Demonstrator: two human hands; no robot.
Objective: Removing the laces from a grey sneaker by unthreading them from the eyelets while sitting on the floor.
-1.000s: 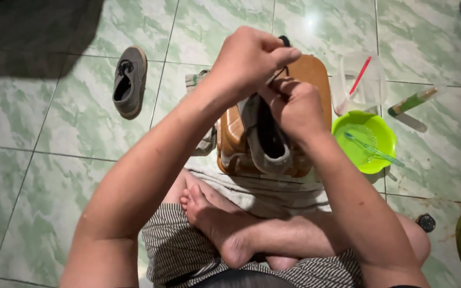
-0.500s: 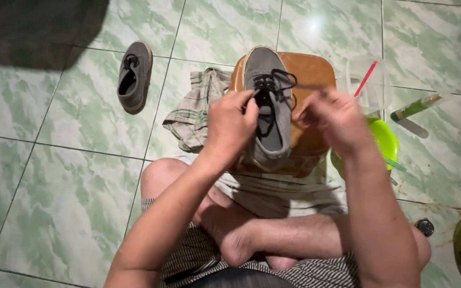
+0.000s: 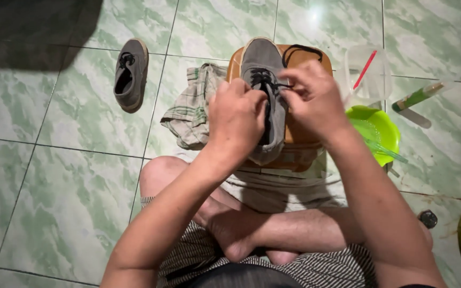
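A grey sneaker (image 3: 265,64) with black laces lies on a small brown wooden stool (image 3: 305,141), toe pointing away from me. My left hand (image 3: 236,117) rests on the shoe's left side, fingers curled at the lacing. My right hand (image 3: 316,98) pinches a black lace (image 3: 300,49) at the shoe's eyelets; a loop of that lace trails over the stool's far edge. The shoe's heel end is hidden behind my hands. I sit cross-legged on the floor behind the stool.
The matching grey sneaker (image 3: 130,73) lies on the green marbled tile at upper left. A checked cloth (image 3: 193,106) lies beside the stool. To the right are a clear tub (image 3: 369,80) with a red stick, a green bowl (image 3: 377,130) and a green tube (image 3: 420,96).
The shoe, held up in both hands a second ago, now lies flat on the stool, toe away. Both hands have closed in on the laces.
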